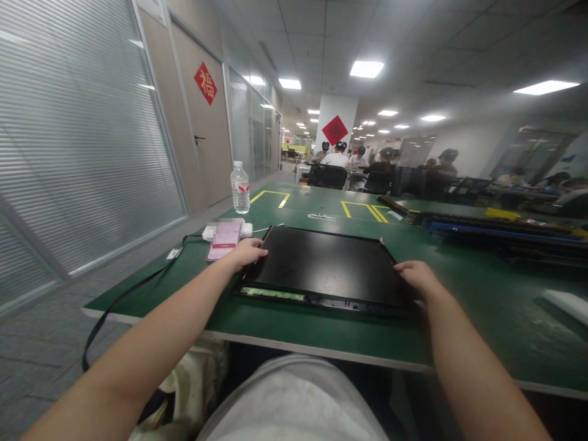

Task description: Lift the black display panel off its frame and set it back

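A black flat display panel (pixel 326 260) lies face up in a thin dark frame on the green table (pixel 229 321). Along its near edge, a strip of green circuit board (pixel 273 294) is exposed at the left. My left hand (pixel 248 252) grips the panel's left edge, thumb on top. At the opposite side, my right hand (pixel 419 278) holds the right edge, its thumb on the rim and the other fingers mostly hidden. Just left of my left hand lies a phone with a pink screen (pixel 223 242), beside a white object (pixel 247 229).
A water bottle (pixel 239 188) stands at the table's far left. Dark and blue strips (pixel 482 228) are piled at the right, near a white block (pixel 567 306). Yellow tape (pixel 271 193) marks the tabletop. A black cable (pixel 124 288) hangs off the left edge. Several people sit farther back.
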Demonstrator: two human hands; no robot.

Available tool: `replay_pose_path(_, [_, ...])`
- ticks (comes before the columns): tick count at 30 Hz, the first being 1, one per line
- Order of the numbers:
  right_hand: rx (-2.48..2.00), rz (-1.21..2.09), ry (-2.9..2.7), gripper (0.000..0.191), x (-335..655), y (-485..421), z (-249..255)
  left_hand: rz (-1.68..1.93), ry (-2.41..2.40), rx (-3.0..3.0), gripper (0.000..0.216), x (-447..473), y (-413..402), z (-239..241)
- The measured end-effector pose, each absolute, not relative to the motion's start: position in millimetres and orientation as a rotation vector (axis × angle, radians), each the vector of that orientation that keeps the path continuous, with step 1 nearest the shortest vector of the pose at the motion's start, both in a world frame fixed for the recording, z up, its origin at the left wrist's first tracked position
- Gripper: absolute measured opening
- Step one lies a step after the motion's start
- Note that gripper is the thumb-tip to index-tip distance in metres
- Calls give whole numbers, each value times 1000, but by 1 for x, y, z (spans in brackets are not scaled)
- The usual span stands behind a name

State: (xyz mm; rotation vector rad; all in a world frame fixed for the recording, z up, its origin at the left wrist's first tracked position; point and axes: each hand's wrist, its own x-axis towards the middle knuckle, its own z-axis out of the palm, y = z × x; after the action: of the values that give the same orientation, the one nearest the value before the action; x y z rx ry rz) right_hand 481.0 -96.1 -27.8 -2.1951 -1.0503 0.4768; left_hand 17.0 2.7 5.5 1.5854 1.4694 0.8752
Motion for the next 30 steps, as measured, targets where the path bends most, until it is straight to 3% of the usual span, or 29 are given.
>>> replay_pose_path(13, [-2191,482,-1060,36,485,-95,-32,851,1513,1770,10,15,6,2])
replay_pose_path(30, [-2203,476,-1065,35,482,-97,-28,734,1531,2171,33,9,19,-1])
